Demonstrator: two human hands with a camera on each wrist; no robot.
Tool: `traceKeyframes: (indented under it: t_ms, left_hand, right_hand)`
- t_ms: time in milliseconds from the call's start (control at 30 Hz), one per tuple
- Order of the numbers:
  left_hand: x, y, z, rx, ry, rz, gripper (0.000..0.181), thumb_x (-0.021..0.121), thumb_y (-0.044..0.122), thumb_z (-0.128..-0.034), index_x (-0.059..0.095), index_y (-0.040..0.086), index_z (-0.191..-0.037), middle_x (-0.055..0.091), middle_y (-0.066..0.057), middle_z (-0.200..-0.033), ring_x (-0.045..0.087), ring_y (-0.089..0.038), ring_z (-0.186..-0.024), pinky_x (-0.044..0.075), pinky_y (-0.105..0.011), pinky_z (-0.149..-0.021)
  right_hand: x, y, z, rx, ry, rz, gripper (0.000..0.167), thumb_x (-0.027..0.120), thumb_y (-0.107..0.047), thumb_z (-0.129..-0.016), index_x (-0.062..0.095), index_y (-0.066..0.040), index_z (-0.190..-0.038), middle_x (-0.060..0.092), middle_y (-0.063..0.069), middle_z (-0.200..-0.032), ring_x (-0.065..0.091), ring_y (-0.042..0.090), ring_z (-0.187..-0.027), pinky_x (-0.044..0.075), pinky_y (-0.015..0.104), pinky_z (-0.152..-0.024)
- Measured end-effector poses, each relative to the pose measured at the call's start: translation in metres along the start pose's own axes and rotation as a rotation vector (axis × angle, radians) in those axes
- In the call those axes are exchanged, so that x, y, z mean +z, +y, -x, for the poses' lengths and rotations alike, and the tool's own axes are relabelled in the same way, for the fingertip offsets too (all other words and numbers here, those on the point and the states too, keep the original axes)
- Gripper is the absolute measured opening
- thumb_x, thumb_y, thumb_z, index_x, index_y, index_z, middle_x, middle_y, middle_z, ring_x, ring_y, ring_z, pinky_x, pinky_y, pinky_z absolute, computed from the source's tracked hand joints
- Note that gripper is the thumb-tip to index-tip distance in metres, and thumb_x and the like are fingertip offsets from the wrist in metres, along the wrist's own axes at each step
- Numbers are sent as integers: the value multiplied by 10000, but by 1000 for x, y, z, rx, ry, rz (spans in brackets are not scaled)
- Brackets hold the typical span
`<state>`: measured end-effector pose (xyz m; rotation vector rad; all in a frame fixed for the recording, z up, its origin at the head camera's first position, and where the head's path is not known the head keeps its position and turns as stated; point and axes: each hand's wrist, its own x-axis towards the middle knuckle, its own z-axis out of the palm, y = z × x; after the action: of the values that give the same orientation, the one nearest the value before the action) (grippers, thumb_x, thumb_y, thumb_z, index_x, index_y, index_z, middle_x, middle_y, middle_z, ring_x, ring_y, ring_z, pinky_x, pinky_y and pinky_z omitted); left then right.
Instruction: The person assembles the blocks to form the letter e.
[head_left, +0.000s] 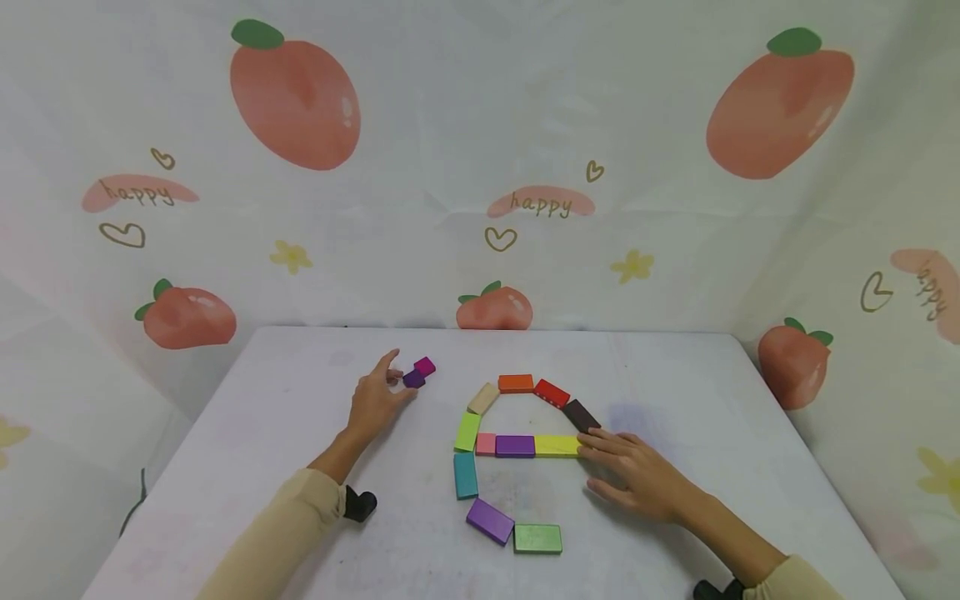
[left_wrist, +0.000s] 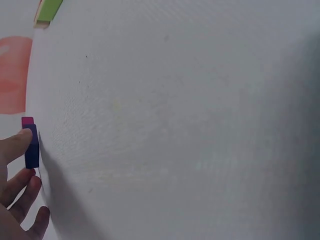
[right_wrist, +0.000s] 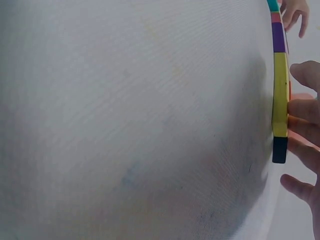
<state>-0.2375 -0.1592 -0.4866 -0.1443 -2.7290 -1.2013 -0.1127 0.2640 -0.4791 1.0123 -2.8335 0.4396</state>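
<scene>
At the table's far left my left hand (head_left: 377, 402) is at a small purple block (head_left: 413, 379); the thumb lies against it and another fingertip is at its end in the left wrist view. A magenta block (head_left: 424, 367) touches it from behind. My right hand (head_left: 637, 473) has its fingers stretched out over the right end of a yellow block (head_left: 555, 447), beside a dark block (head_left: 581, 416). A purple block (head_left: 515, 447) and a pink block (head_left: 486, 444) continue the row leftward.
Orange (head_left: 516, 384), red (head_left: 552, 393), beige (head_left: 483, 398), lime (head_left: 467, 432), teal (head_left: 465, 476), violet (head_left: 491, 522) and green (head_left: 537, 538) blocks curve around the row on the white table (head_left: 375, 550). A printed cloth (head_left: 420, 108) hangs behind.
</scene>
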Motion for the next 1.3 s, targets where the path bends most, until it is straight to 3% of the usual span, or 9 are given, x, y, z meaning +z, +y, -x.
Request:
traceKeyframes:
  t_ms: [267,600,733,933,1133,1300]
  left_hand:
    - [2,-1,-1,-13,-9,8,723,773,97,-857,417,61,-1485,699,-192,-1143,625,-363,-1104,435,-580,-979]
    - [2,1,10,15,-1,34,706,788,113,-846,446,63,-1461,718,-179,-1114,597,-400,-1112,389,-612,-1012]
    - [4,10,17,75,7,56,688,803,130,-840,474,60,-1441,733,-159,-1080,621,-386,-1088,382,-627,-1017]
    - [16,25,30,213,-21,62,673,828,136,-821,512,63,-1411,755,-88,-1025,667,-318,-1045,429,-622,-993]
    - [29,49,45,340,-89,106,685,851,126,-788,535,105,-1395,765,-24,-977,693,-263,-992,452,-598,-992]
    - [40,65,55,374,-163,148,693,846,142,-796,529,132,-1412,763,-5,-992,682,-250,-1054,418,-606,-1032]
  right_hand:
    - [0,-1,0,9,-6,-3,487,724,-353,-894,655,-133,-1324,571,61,-1426,521,294,-1317,455,583,-1000]
    - [0,0,1,-3,6,-5,485,729,-343,-891,657,-126,-1320,574,65,-1422,524,295,-1314,461,579,-994]
    - [-1,0,1,-7,13,-7,487,733,-336,-888,657,-123,-1319,574,66,-1422,520,300,-1317,459,582,-995]
    - [0,1,1,-10,9,-3,493,723,-353,-897,651,-126,-1329,569,63,-1428,518,300,-1321,459,579,-996]
    - [1,1,1,-27,23,7,482,726,-337,-896,657,-109,-1315,581,69,-1413,522,298,-1315,461,568,-995]
    - [0,0,1,-42,41,7,482,737,-322,-888,659,-104,-1310,588,70,-1406,523,293,-1315,464,557,-995]
